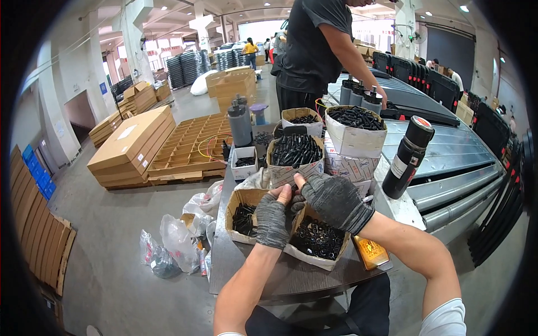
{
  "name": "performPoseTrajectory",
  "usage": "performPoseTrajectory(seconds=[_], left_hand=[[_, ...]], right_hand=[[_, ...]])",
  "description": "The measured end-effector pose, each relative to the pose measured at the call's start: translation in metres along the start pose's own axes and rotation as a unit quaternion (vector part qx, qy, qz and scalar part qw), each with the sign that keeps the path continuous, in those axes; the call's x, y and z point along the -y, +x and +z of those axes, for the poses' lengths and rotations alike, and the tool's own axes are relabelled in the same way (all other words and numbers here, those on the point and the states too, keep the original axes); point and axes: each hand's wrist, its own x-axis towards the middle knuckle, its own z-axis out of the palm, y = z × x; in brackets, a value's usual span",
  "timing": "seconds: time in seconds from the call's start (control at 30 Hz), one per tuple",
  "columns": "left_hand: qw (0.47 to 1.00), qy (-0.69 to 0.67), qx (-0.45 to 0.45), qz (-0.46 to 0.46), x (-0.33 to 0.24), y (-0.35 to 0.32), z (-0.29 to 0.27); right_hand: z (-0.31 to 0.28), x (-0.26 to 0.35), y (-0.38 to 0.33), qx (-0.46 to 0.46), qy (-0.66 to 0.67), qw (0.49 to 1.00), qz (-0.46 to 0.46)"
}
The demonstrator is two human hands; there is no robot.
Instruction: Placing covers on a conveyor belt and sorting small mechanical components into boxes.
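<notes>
Hands point(336, 203), small black part point(295, 188) between.

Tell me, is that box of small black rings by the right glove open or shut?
Open. The small black rings show inside the box, with no lid over them; the right hand hides part of it.

Left hand point(272, 222) beside right hand point(336, 203), fingers point(284, 195) bent, forearms point(251, 284) bare

head view, looking down (fisheye), near
</notes>
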Motion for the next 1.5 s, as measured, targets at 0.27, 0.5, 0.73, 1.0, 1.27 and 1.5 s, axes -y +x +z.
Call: performPoseTrajectory(seconds=[0.27,0.5,0.73,1.0,1.27,1.5], left_hand=[[0.998,-0.036,0.051,-0.006,-0.006,-0.002,0.004],[0.994,-0.009,0.099,-0.034,-0.013,-0.017,0.009],[0.994,-0.009,0.111,-0.011,-0.016,-0.006,0.007],[0.993,0.037,0.112,-0.027,-0.018,-0.009,0.005],[0.992,0.059,0.115,-0.015,-0.012,-0.006,0.000],[0.989,0.095,0.112,-0.016,-0.015,-0.010,0.006]], right_hand=[[-0.011,-0.027,-0.006,-0.026,0.471,0.851,0.232],[-0.019,-0.037,-0.016,0.058,0.709,0.563,0.420],[-0.001,-0.044,-0.035,0.205,0.711,0.597,0.309],[0.006,-0.025,-0.034,0.464,0.585,0.596,0.294],[0.001,-0.037,-0.041,0.340,0.668,0.588,0.305],[0.019,-0.019,-0.030,0.449,0.398,0.799,0.046]])
